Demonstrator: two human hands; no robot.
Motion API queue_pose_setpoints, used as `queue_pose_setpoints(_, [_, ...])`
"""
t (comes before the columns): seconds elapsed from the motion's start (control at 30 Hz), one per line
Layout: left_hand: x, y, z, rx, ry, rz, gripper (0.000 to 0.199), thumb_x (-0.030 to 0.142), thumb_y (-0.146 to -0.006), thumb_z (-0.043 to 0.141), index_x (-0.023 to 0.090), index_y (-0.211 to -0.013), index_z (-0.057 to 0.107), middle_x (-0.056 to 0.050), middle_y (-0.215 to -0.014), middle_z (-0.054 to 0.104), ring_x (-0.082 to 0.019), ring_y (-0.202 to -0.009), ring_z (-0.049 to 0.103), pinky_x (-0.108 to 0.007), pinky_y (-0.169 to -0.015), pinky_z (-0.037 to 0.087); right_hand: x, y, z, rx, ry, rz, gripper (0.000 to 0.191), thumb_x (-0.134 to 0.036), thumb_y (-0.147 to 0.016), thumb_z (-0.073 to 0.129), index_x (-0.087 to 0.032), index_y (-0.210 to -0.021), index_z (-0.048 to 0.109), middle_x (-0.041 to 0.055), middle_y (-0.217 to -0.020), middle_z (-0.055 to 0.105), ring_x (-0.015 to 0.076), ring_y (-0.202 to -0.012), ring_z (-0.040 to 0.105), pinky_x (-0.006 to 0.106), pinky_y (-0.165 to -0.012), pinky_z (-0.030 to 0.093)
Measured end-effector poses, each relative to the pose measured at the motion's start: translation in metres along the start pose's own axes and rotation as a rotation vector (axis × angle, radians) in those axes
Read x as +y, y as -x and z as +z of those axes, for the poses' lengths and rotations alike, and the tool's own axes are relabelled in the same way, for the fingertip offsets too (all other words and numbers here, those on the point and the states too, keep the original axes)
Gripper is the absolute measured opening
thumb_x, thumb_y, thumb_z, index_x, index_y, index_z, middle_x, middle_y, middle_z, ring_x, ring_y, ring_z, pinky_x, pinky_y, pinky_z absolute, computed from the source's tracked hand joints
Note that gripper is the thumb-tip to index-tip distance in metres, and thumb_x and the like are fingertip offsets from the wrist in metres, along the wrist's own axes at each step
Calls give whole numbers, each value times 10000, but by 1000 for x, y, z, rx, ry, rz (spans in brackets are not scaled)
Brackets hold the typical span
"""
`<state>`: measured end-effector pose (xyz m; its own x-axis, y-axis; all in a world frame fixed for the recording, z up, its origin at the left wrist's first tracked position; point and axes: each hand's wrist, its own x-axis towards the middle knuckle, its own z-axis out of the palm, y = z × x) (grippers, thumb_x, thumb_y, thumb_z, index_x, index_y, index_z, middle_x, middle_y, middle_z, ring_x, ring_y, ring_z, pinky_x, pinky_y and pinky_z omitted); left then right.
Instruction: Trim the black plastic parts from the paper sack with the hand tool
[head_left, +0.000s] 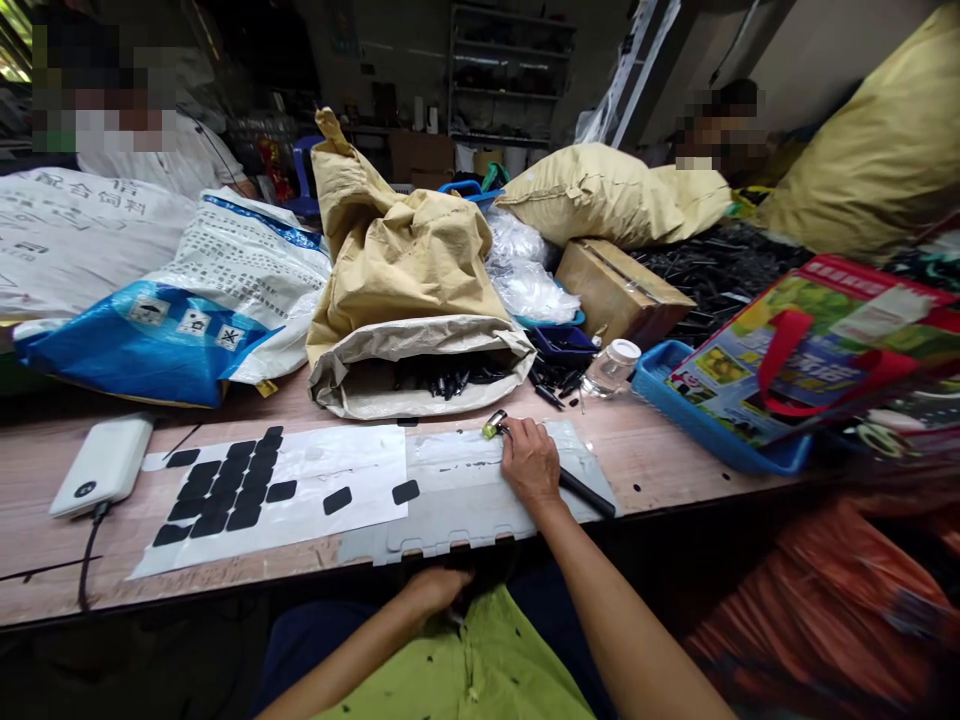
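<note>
Head view: a pale wood-patterned tabletop (675, 482) runs left to right, with the hands at its near edge.
Right hand (531, 460): fingers curled round a black-handled, hammer-like tool (589, 493), its metallic, yellow-green head poking out to the far left of the fingers.
Left hand (439, 590): below the tabletop's near edge, beside a lime-green garment (450, 670); its fingers are partly hidden, so whether it grasps anything cannot be told.
Tool's place: on or just over a flat grey plastic sheet (450, 515), toward its right end, the handle slanting to the near right.
White paper sheet (341, 455): left of the grey sheet, bearing black rounded-square pads (231, 473), most clustered left; the rightmost one straddles the paper's right edge.
Beige cloth sack (409, 260): just far of the grey sheet, mouth facing near, slender black pieces (450, 382) inside.
Step at the grey sheet: judged from the grip, handling the tool; whether lifting or laying it down is unclear.
Next move with the tool: would call for a firm hold and a head kept clear of the sack's mouth.
</note>
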<state>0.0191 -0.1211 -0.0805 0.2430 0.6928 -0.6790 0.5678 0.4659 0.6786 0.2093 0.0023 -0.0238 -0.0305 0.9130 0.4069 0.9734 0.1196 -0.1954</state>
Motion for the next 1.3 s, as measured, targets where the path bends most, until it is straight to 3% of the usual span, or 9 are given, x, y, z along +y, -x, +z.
queue_pose_setpoints(0.13, [35, 32, -15, -79, -316, 200, 238, 437, -731, 706, 211, -800, 731, -60, -797, 747, -238, -753, 662, -312, -656, 435, -1, 0, 0, 4, 5, -2, 223, -190, -966, 518, -219, -1154, 633, 72, -1002, 617, 232, -951, 488, 329, -778, 315])
queue_pose_setpoints(0.23, [82, 32, -50, -223, -179, 335, 354, 490, -858, 559, 185, -752, 705, -42, -696, 727, -166, -576, 578, -269, -543, 379, -1, 0, 0, 2, 6, -3, 223, -189, -970, 509, -211, -1156, 632, 77, -1004, 614, 234, -952, 488, 328, -780, 319])
queue_pose_setpoints(0.3, [113, 14, -87, 16, -91, 391, 379, 501, -881, 542, 171, -791, 704, -54, -713, 723, -177, -613, 586, -278, -584, 417, -1, 0, 0, -1, 0, -3, 226, -190, -972, 506, -208, -1159, 631, 78, -1002, 610, 233, -956, 488, 324, -784, 324])
queue_pose_setpoints(0.43, [151, -46, -159, 936, -182, 338, 332, 380, -885, 583, 159, -1106, 693, -149, -1068, 719, -312, -1035, 630, -402, -887, 472, 0, 0, 0, -7, -8, -4, 224, -191, -962, 524, -217, -1158, 628, 66, -1007, 608, 230, -954, 487, 322, -789, 328])
queue_pose_setpoints(0.53, [157, -84, -189, 1162, -260, 145, 425, 372, -878, 611, 96, -1198, 661, -262, -1243, 651, -430, -1259, 518, -524, -995, 423, 1, 0, 1, 0, -5, -3, 223, -191, -958, 532, -218, -1159, 625, 63, -1015, 611, 229, -944, 487, 327, -786, 328])
queue_pose_setpoints(0.77, [150, -99, -205, 1003, -240, 73, 345, 354, -857, 655, 135, -1099, 764, -191, -1053, 745, -371, -1084, 643, -446, -923, 466, 0, 0, 0, -3, -4, 0, 220, -189, -967, 516, -221, -1159, 618, 65, -1015, 616, 230, -963, 492, 329, -790, 329])
queue_pose_setpoints(0.87, [139, -76, -191, 986, -265, 279, 318, 370, -845, 674, 194, -1087, 783, -112, -1044, 744, -314, -1091, 610, -399, -959, 452, 0, -1, -1, -3, -3, 2, 227, -184, -965, 514, -217, -1165, 617, 70, -1017, 617, 233, -960, 492, 332, -789, 327])
queue_pose_setpoints(1.0, [115, -45, -154, 731, -294, 630, 229, 310, -801, 735, 242, -1013, 790, -48, -983, 724, -257, -1024, 581, -356, -911, 457, -1, -1, -2, -8, 1, 1, 212, -187, -958, 523, -217, -1144, 621, 73, -1001, 614, 235, -944, 488, 336, -775, 319])
queue_pose_setpoints(1.3, [81, -44, -135, 522, -370, 660, 200, 307, -761, 796, 245, -951, 793, -44, -935, 717, -276, -1025, 534, -394, -925, 407, -1, 0, -1, -5, -2, -1, 231, -186, -944, 543, -223, -1157, 624, 69, -1014, 607, 232, -962, 486, 324, -780, 323])
